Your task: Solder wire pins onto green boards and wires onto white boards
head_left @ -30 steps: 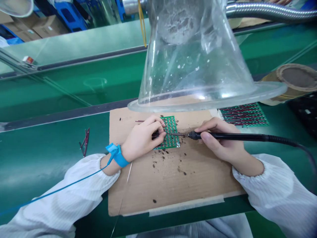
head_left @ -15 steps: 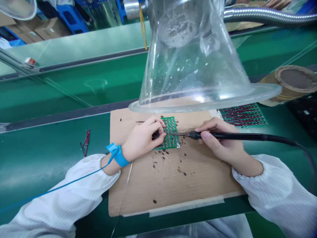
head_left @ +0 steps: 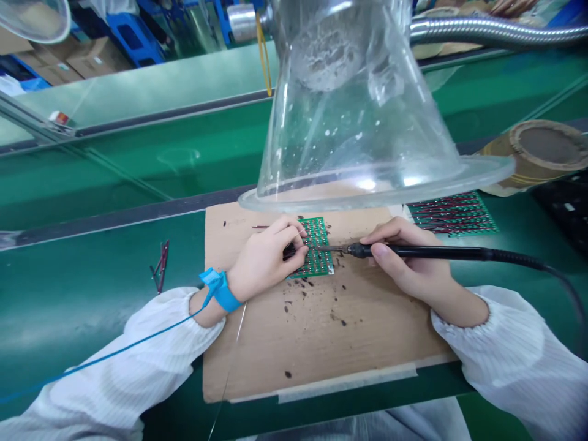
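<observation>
A small green circuit board (head_left: 316,248) lies on a brown cardboard mat (head_left: 321,331). My left hand (head_left: 269,257) rests on the board's left edge and pinches a thin solder wire (head_left: 236,334) that trails back toward me. My right hand (head_left: 404,260) grips a black soldering iron (head_left: 436,252) like a pen, its metal tip touching the board beside my left fingertips. A blue wrist strap (head_left: 220,289) with a blue cord circles my left wrist. Both arms wear white sleeves.
A clear funnel-shaped fume hood (head_left: 362,116) on a metal hose (head_left: 496,27) hangs just above the board. A second green board with red wires (head_left: 452,213) lies at right, beside a cardboard roll (head_left: 537,153). Loose red wires (head_left: 160,264) lie on the green bench.
Nothing has visibly moved at the hands; the view has drifted only slightly, and the iron's tip stays on the board.
</observation>
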The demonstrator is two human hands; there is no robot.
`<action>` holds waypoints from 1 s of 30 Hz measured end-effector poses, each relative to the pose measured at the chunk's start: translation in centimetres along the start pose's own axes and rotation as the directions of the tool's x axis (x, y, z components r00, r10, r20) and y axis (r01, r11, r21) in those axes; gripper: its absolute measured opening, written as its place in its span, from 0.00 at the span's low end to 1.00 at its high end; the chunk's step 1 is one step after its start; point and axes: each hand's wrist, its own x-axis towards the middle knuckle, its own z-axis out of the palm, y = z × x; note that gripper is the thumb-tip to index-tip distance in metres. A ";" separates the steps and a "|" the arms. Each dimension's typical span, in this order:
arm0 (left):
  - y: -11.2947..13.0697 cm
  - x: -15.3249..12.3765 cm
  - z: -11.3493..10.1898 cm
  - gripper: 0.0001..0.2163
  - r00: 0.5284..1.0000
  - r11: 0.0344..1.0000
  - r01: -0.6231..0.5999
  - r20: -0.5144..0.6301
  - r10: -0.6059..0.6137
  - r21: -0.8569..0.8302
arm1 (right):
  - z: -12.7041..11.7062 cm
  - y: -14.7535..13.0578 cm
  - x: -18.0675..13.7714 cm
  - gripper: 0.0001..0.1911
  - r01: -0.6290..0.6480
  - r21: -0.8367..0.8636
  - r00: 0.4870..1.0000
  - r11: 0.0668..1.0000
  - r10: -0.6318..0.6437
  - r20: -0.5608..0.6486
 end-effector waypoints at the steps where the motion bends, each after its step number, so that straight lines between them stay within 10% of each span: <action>1: 0.0 0.0 0.0 0.06 1.000 1.000 0.006 -0.001 -0.006 -0.001 | 0.0 0.0 0.0 0.04 -0.001 -0.002 1.000 1.000 0.001 0.001; 14: -0.2 0.0 0.1 0.06 1.000 1.000 0.003 -0.005 -0.003 -0.005 | 0.3 -0.3 0.0 0.09 -0.122 0.143 0.963 0.982 0.152 -0.223; 24: 0.5 -0.7 -1.5 0.05 0.993 0.998 0.050 -0.109 -0.047 0.025 | -0.1 0.6 0.8 0.10 -0.002 -0.134 0.997 0.991 -0.009 -0.078; 27: -1.7 -4.1 -4.0 0.10 0.941 0.979 0.195 -0.295 -0.169 0.061 | -0.4 0.5 0.8 0.10 0.069 -0.243 0.997 0.968 -0.076 -0.020; 30: -5.2 -9.5 -6.9 0.12 0.773 0.867 0.479 -0.536 -0.341 0.139 | -0.7 0.3 0.7 0.11 0.103 -0.290 0.994 0.951 -0.106 0.006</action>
